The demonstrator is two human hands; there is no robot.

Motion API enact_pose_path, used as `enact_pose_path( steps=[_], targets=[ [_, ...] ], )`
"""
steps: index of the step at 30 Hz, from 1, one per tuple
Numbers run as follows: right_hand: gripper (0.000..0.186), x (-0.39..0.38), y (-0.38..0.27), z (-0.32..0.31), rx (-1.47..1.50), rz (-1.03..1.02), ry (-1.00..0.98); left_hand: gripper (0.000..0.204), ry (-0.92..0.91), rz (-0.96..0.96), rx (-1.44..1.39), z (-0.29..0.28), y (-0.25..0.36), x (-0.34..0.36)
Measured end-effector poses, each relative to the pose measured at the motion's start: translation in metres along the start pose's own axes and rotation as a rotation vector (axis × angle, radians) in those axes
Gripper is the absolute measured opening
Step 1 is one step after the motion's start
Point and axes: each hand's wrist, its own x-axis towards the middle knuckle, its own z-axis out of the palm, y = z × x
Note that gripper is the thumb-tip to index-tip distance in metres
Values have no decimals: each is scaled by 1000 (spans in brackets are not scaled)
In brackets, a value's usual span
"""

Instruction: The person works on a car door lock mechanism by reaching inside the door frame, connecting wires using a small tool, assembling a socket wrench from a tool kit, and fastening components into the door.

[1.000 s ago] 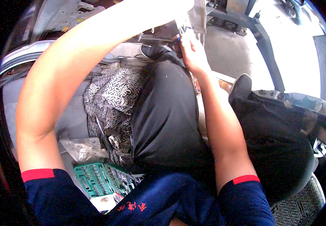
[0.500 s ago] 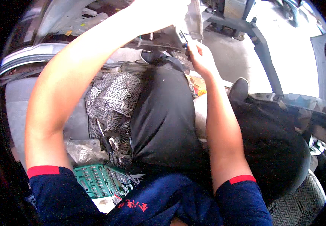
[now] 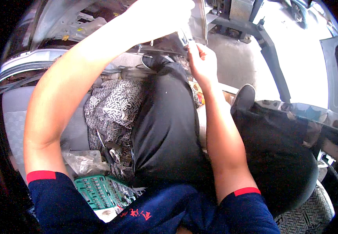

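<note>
High in the view, my left hand (image 3: 178, 15) is washed out by glare beside the edge of a grey panel (image 3: 200, 21); its fingers blend together and what they hold, if anything, does not show. Just below it my right hand (image 3: 203, 62) is closed, thumb and fingers pinching a small silver and dark tool (image 3: 185, 39). The tool's upper end reaches up to my left hand. Its exact kind cannot be made out.
A green socket set case (image 3: 96, 191) lies open at the lower left, near a clear plastic bag (image 3: 85, 162). Patterned cloth (image 3: 116, 101) covers the seat beside my black-trousered leg (image 3: 169, 124). A bare metal vehicle frame (image 3: 87, 25) runs along the upper left.
My right hand has shifted slightly left with the tool, which stays close to my left hand. The whole view has moved a little.
</note>
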Motion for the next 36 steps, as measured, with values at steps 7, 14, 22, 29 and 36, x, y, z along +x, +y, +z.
enact_pose_path(
  steps=[7,14,22,29,36],
  targets=[
    [30,23,12,23,11,-92,-18,15,-65,-96,-77,-5,6,10],
    [34,-19,33,7,296,222,-32,22,117,-230,-474,-5,20,-7],
    [18,-22,36,-13,329,187,9,13,-267,-878,-941,-73,102,-196],
    [21,-28,32,-5,240,198,-6,13,-742,-1241,-1208,-160,226,-316],
    [24,-27,4,-12,11,150,45,22,-764,-1301,-1241,-167,305,-356]
  ],
)
